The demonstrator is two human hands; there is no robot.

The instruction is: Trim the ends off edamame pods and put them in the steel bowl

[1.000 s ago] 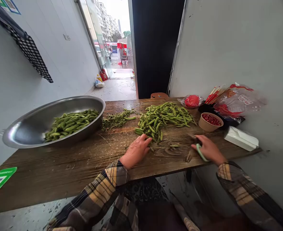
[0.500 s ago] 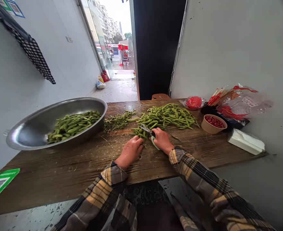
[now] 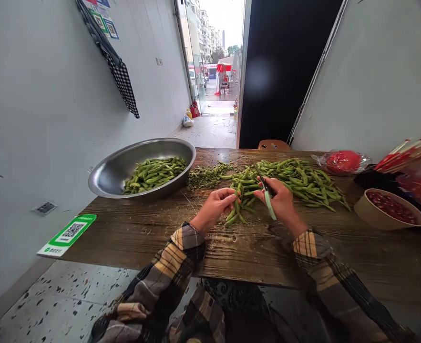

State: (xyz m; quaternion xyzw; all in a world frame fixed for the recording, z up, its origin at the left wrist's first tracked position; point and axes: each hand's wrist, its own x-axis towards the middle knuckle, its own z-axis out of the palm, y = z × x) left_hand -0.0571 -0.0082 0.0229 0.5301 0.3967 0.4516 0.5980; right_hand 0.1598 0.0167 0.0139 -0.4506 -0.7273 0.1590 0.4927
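My left hand (image 3: 218, 206) pinches a small bunch of green soybean pods (image 3: 236, 212) that hangs just above the table. In my right hand (image 3: 279, 197) is a pair of scissors (image 3: 269, 202) with pale green handles, its dark blades pointing up and away from me. Beyond both hands a wide heap of uncut-looking pods (image 3: 299, 181) spreads over the wooden table (image 3: 160, 233). A strip of small trimmed bits (image 3: 206, 177) lies left of that heap. The large steel basin (image 3: 106, 178) at the left holds many more pods (image 3: 155, 174).
On the right stand a paper bowl of dark red pieces (image 3: 392, 209), a red item in clear plastic (image 3: 344, 162) and red-tipped sticks (image 3: 399, 155). A green QR code card (image 3: 69, 234) lies at the table's left edge. A stool (image 3: 272, 144) is behind the table.
My view has turned left. My hands have moved apart; the left one now holds pods up off the table, and the scissors have swung upright, away from the pods.
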